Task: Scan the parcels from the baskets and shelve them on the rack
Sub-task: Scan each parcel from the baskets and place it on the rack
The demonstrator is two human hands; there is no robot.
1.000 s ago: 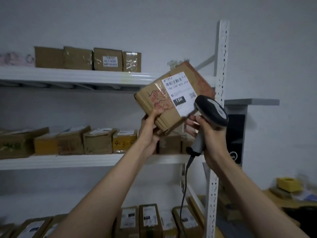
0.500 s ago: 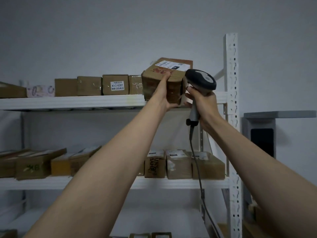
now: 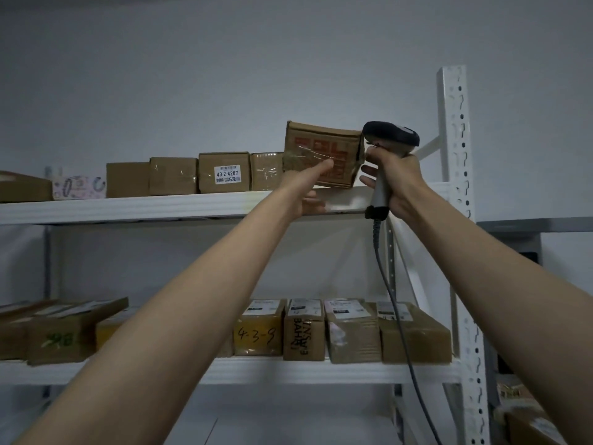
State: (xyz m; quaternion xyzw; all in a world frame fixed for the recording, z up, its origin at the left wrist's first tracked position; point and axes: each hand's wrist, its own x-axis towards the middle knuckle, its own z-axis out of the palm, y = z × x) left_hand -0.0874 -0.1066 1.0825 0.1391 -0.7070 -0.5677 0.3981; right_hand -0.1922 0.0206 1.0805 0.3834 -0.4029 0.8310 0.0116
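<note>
Shelving step: parcel (image 3: pixel 322 159) on top shelf (image 3: pixel 160 207); left hand (image 3: pixel 308 184) fingers straight against it, right hand (image 3: pixel 396 181) clamps scanner (image 3: pixel 390 139). Next: push flush.

Plain grey-white wall (image 3: pixel 224 75) fills the space above and behind what I'm reaching toward. To my right stands a grey flat-topped cabinet or ledge (image 3: pixel 539 225) with a dark panel (image 3: pixel 531 256) below its top, partly hidden. Lower right corner holds blurred brown clutter (image 3: pixel 526 415); I cannot tell what it is.
</note>
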